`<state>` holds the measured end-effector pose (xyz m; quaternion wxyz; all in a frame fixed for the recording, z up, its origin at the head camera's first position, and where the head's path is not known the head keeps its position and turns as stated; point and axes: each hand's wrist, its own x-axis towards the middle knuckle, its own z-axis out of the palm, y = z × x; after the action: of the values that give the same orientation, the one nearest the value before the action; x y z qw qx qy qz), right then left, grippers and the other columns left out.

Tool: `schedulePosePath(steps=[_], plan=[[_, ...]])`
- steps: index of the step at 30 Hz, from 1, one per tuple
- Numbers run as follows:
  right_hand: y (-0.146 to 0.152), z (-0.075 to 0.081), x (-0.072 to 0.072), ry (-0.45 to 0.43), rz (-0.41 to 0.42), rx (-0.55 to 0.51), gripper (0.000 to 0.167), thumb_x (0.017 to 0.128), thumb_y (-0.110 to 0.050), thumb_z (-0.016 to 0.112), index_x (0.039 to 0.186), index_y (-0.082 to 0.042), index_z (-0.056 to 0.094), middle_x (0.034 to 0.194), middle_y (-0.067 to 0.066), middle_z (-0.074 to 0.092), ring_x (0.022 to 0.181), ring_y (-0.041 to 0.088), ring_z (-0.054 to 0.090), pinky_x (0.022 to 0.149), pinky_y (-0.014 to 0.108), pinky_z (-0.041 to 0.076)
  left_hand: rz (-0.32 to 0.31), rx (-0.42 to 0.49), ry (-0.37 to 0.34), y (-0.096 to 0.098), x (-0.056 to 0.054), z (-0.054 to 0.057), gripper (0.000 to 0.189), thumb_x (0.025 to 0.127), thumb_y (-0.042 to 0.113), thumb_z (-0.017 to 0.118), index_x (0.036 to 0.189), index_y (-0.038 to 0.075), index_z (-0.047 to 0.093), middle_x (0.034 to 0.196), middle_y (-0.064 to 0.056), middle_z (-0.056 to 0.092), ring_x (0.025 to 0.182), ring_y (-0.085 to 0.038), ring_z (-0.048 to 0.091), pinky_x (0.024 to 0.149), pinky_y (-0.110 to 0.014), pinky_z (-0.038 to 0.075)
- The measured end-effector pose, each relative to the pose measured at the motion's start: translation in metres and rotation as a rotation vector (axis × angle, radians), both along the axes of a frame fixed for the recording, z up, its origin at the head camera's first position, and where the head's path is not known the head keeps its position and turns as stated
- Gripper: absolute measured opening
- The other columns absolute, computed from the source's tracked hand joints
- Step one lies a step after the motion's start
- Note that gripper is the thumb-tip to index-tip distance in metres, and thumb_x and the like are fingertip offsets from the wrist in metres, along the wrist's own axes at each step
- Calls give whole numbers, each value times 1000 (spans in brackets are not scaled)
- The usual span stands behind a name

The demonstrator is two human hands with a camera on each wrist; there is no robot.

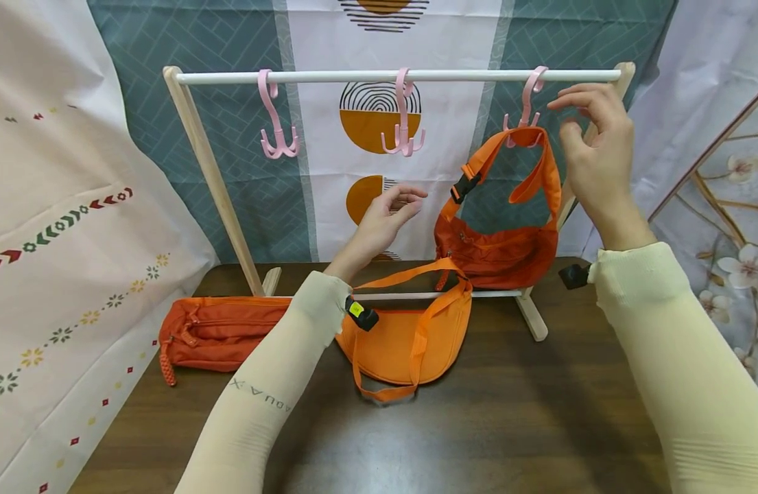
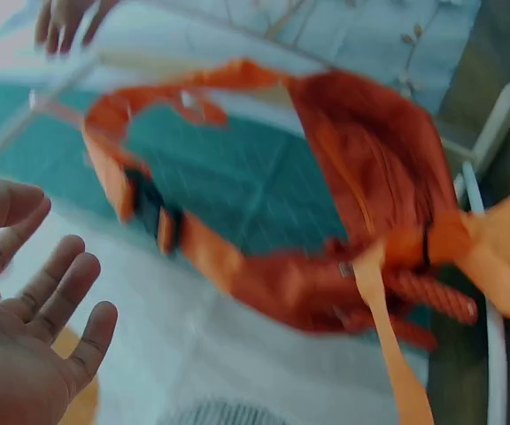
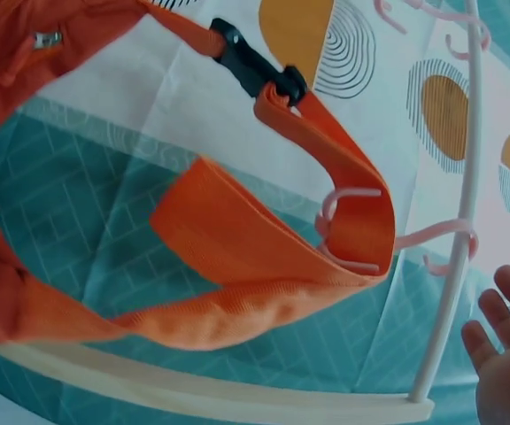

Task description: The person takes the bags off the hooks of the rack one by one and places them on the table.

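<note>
A dark orange bag (image 1: 499,250) hangs by its strap from the right pink hook (image 1: 527,103) on a white rail. Its strap (image 3: 361,221) loops over the hook's prongs, with a black buckle (image 3: 255,66) on one side. Beside that hook my right hand (image 1: 601,147) is raised, fingers loosely bent and holding nothing. My left hand (image 1: 385,223) is held in the air to the left of the hanging bag, its fingers (image 2: 38,301) relaxed and apart from it. On the table below lies a lighter orange bag (image 1: 391,343) with its strap looped.
Two more pink hooks, the left one (image 1: 280,130) and the middle one (image 1: 403,127), hang on the white rail (image 1: 341,76) of the wooden stand (image 1: 212,178). A red-orange pouch (image 1: 218,336) lies on the brown table (image 1: 446,439) at left. Patterned cloths surround the table.
</note>
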<state>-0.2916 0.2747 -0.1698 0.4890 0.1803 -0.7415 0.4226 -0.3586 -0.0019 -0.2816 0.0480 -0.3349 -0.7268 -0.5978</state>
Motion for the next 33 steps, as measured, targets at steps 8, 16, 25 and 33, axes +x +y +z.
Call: schedulePosePath(steps=[8, 16, 25, 33], plan=[[16, 17, -22, -90, -73, 140, 36, 99, -2, 49, 125, -3, 73, 131, -4, 63, 129, 10, 52, 114, 24, 30, -81, -48, 119, 21, 10, 22, 30, 109, 18, 57, 134, 3, 64, 123, -11, 63, 112, -20, 58, 95, -30, 47], [13, 33, -36, -205, -135, 209, 36, 106, -14, 52, 138, -9, 67, 145, 3, 58, 136, 11, 47, 119, 23, 23, -61, -67, 120, 36, 2, 34, 31, 108, 20, 58, 135, 5, 62, 122, -12, 63, 112, -21, 58, 93, -29, 48], [5, 40, -46, -232, -197, 328, 41, 109, -25, 52, 147, -13, 60, 153, 3, 53, 137, 22, 49, 119, 27, 30, 16, 101, 146, 56, -6, 37, 29, 107, 11, 57, 135, 4, 62, 120, -10, 64, 115, -19, 58, 95, -26, 49], [6, 40, -51, -275, -210, 364, 43, 109, -23, 55, 150, -13, 57, 156, 3, 50, 144, 19, 43, 121, 27, 27, 35, 75, 118, 69, -15, 33, 35, 107, 13, 59, 141, 7, 57, 132, -15, 55, 122, -25, 52, 96, -25, 46]])
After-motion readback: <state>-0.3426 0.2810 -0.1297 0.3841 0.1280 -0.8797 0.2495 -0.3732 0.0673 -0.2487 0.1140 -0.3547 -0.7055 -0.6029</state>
